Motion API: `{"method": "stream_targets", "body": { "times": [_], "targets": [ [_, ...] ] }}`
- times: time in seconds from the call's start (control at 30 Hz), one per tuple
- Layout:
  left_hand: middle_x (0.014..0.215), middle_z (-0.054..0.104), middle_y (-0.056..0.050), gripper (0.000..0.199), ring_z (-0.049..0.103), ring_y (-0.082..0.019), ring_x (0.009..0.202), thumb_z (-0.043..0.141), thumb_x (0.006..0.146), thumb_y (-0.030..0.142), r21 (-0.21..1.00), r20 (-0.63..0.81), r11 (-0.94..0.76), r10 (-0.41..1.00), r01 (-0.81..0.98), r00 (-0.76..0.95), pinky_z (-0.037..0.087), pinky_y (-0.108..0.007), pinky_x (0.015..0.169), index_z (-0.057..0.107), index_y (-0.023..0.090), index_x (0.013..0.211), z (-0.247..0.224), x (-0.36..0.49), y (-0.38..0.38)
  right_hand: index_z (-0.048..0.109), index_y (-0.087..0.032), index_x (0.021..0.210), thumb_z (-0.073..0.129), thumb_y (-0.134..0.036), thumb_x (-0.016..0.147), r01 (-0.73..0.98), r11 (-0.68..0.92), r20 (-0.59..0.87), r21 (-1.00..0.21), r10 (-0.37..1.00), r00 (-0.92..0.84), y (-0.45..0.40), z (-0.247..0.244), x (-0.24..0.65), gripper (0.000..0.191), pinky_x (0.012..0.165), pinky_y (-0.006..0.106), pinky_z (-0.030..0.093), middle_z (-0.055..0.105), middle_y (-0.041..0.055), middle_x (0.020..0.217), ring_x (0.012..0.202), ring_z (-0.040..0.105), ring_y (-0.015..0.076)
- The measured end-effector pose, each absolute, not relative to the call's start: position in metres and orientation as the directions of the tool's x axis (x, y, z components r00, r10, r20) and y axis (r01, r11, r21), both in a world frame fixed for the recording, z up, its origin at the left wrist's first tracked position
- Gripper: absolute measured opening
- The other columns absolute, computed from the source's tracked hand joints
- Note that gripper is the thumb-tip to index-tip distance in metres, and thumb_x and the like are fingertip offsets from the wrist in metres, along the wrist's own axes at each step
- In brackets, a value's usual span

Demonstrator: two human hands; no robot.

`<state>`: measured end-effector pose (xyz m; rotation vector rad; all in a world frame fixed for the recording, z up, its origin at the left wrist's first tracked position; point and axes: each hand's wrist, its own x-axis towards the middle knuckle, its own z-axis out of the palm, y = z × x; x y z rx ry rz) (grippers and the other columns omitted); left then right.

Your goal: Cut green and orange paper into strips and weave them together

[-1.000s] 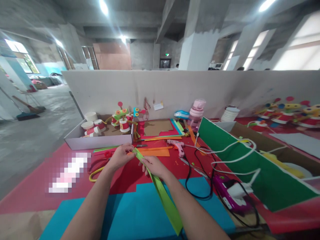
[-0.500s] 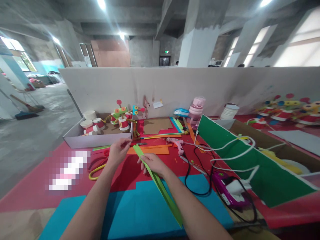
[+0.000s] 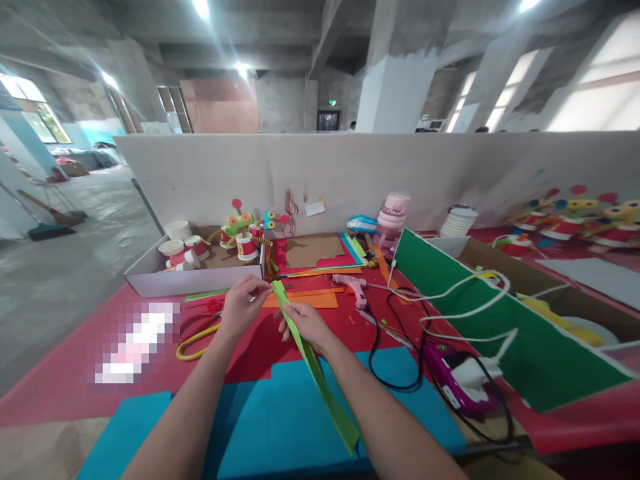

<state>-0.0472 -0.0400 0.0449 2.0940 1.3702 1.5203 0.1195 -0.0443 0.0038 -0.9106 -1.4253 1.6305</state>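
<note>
A long light-green paper strip (image 3: 315, 370) slants from the middle of the table down toward me, over the blue sheets (image 3: 260, 420). My right hand (image 3: 303, 323) grips it near its far end, thumb on top and fingers underneath. At that far end my left hand (image 3: 245, 303) is closed, its thumb and fingertips pinched at the strip's left edge. Just left of my left hand lie scissors with red handles (image 3: 214, 307) and a yellow curved handle (image 3: 193, 343). Orange paper strips (image 3: 320, 299) lie flat beyond my hands.
A pink glue gun (image 3: 353, 288) lies right of my hands, its cord running to a purple power strip (image 3: 463, 383). A white box (image 3: 195, 283) with paper cups and cup figures stands back left. A green-sided box (image 3: 480, 320) stands at right; a pink bottle (image 3: 393, 217) behind.
My left hand has moved right and its fingertips have come onto the strip's far end. The strip has turned slightly to show more of its flat face. My right hand keeps its hold.
</note>
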Motion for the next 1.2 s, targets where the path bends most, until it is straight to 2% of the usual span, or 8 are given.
{"method": "stream_targets", "body": {
  "times": [0.17, 0.4, 0.5, 0.6, 0.7, 0.8, 1.0, 1.2],
  "targets": [
    [0.085, 0.063, -0.006, 0.013, 0.058, -0.017, 0.082, 0.057, 0.086, 0.024, 0.318, 0.746, -0.653, 0.62, 0.688, 0.244, 0.046, -0.029, 0.076, 0.068, 0.019, 0.091, 0.039, -0.045, -0.039, 0.06, -0.015, 0.078, 0.052, -0.06, 0.081, -0.078, -0.047, -0.011, -0.996, 0.91, -0.414, -0.044, 0.003, 0.119, 0.047, 0.043, 0.02, 0.041, 0.06, -0.0015, 0.054, 0.04, 0.055, 0.0094],
    [0.084, 0.061, -0.006, 0.015, 0.055, -0.019, 0.083, 0.049, 0.09, 0.022, 0.196, 0.723, -0.596, 0.624, 0.778, 0.296, 0.045, -0.032, 0.077, 0.063, 0.019, 0.085, 0.04, -0.045, -0.042, 0.06, -0.015, 0.077, 0.053, -0.059, 0.082, -0.066, -0.078, -0.038, -0.995, 0.884, -0.467, -0.048, 0.007, 0.117, 0.045, 0.042, 0.02, 0.04, 0.061, -0.0006, 0.055, 0.04, 0.055, 0.0098],
    [0.084, 0.058, -0.006, 0.017, 0.054, -0.019, 0.084, 0.044, 0.091, 0.02, 0.284, 0.714, -0.599, 0.654, 0.749, 0.252, 0.044, -0.032, 0.077, 0.058, 0.019, 0.083, 0.043, -0.044, -0.044, 0.06, -0.014, 0.077, 0.053, -0.059, 0.082, -0.067, -0.092, -0.05, -0.994, 0.881, -0.471, -0.047, 0.004, 0.117, 0.045, 0.042, 0.02, 0.039, 0.062, -0.0003, 0.055, 0.04, 0.056, 0.01],
    [0.079, 0.056, -0.003, 0.016, 0.053, -0.016, 0.076, 0.045, 0.091, 0.025, 0.496, 0.694, -0.604, 0.708, 0.624, 0.134, 0.043, -0.028, 0.071, 0.055, 0.019, 0.08, 0.044, -0.046, -0.044, 0.06, -0.014, 0.077, 0.052, -0.058, 0.082, -0.113, -0.096, -0.04, -0.989, 0.906, -0.422, -0.041, 0.002, 0.119, 0.045, 0.042, 0.02, 0.039, 0.06, -0.0008, 0.054, 0.039, 0.056, 0.0099],
    [0.068, 0.055, -0.001, 0.026, 0.052, -0.013, 0.066, 0.048, 0.09, 0.033, 0.716, 0.567, -0.556, 0.816, 0.422, 0.112, 0.042, -0.025, 0.063, 0.055, 0.018, 0.07, 0.044, -0.05, -0.043, 0.058, -0.015, 0.083, 0.051, -0.056, 0.083, -0.178, -0.1, -0.032, -0.979, 0.937, -0.347, -0.038, 0.002, 0.12, 0.041, 0.043, 0.021, 0.041, 0.059, -0.0022, 0.054, 0.039, 0.055, 0.0101],
    [0.07, 0.06, -0.001, 0.02, 0.055, -0.013, 0.066, 0.057, 0.085, 0.034, 0.769, 0.549, -0.52, 0.835, 0.372, 0.032, 0.044, -0.025, 0.064, 0.06, 0.017, 0.076, 0.043, -0.051, -0.042, 0.056, -0.016, 0.089, 0.051, -0.052, 0.084, -0.18, -0.08, -0.018, -0.98, 0.947, -0.321, -0.039, 0.006, 0.12, 0.037, 0.044, 0.021, 0.041, 0.06, -0.0028, 0.054, 0.039, 0.056, 0.0103],
    [0.082, 0.067, -0.004, 0.011, 0.06, -0.016, 0.078, 0.059, 0.085, 0.027, 0.457, 0.751, -0.656, 0.647, 0.601, 0.135, 0.047, -0.028, 0.073, 0.068, 0.02, 0.086, 0.039, -0.046, -0.041, 0.052, -0.018, 0.1, 0.051, -0.048, 0.085, -0.112, -0.01, 0.033, -0.994, 0.924, -0.38, -0.047, 0.008, 0.117, 0.034, 0.042, 0.019, 0.04, 0.06, -0.0051, 0.054, 0.039, 0.056, 0.01],
    [0.083, 0.066, -0.006, 0.016, 0.057, -0.018, 0.08, 0.054, 0.089, 0.025, 0.21, 0.785, -0.639, 0.562, 0.74, 0.262, 0.047, -0.032, 0.075, 0.068, 0.02, 0.093, 0.036, -0.046, -0.04, 0.051, -0.02, 0.097, 0.051, -0.051, 0.084, -0.101, -0.032, 0.019, -0.994, 0.886, -0.463, -0.048, 0.007, 0.117, 0.034, 0.043, 0.02, 0.043, 0.061, -0.0055, 0.055, 0.041, 0.057, 0.0106]
  ]
}}
